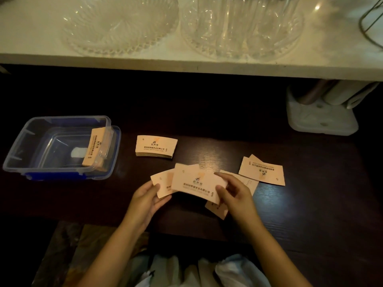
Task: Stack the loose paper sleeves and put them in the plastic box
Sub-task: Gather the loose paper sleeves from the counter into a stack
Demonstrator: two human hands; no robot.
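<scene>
Two hands (pixel 145 200) (pixel 234 195) on fanned sleeves (pixel 196 183); printed lettering illegible

Tan printed paper sleeves (pixel 195 183) fanned right of clear plastic box (pixel 24 139); neat stack (pixel 155 146) between; two loose sleeves (pixel 262 171) farther right; one bundle (pixel 95 147) upright inside box.

Dark wooden table (pixel 310 214) bearing plastic box (pixel 18 160), stacked sleeves (pixel 155 147), loose sleeves (pixel 262 171), white holder (pixel 319 119).

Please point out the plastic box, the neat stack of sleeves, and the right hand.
plastic box (pixel 17 151): head view, clear left wall.
neat stack of sleeves (pixel 155 146): head view, top sleeve's print.
right hand (pixel 236 193): head view, back of hand.
</scene>
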